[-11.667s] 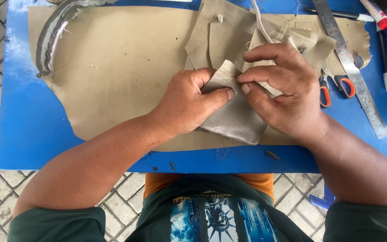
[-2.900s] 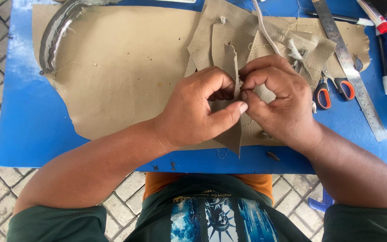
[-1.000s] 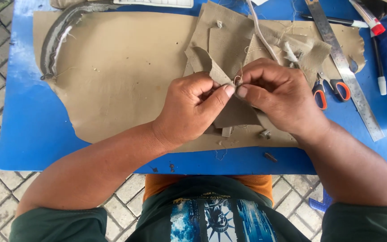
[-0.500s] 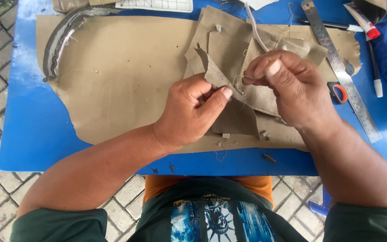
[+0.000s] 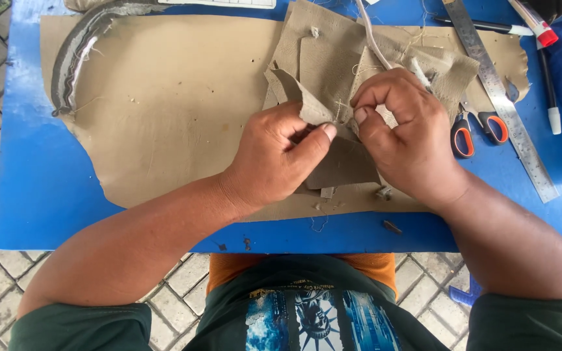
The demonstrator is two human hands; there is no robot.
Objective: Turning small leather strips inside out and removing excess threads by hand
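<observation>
You are in the middle of hand-stitching a small tan leather piece (image 5: 333, 162) at the centre of the blue desk (image 5: 21, 195), on top of the large tan hide (image 5: 164, 123) spread across it. Your left hand (image 5: 274, 159) has its grip closed on the piece, thumb pressed against the upturned edge. Your right hand (image 5: 401, 133) is pinched shut just right of that thumb, fingertips meeting at the edge where a pale thread (image 5: 341, 109) shows; whether a needle sits in that pinch is too small to tell. The piece lies directly between and under both hands, its lower part flat on the hide.

The next move, as I judge it, calls for a steady pull at that pinch while your left grip keeps the edge from buckling.

Orange-handled scissors (image 5: 476, 127) and a steel ruler (image 5: 502, 97) lie just right of your right hand, with pens (image 5: 548, 71) farther right.
</observation>
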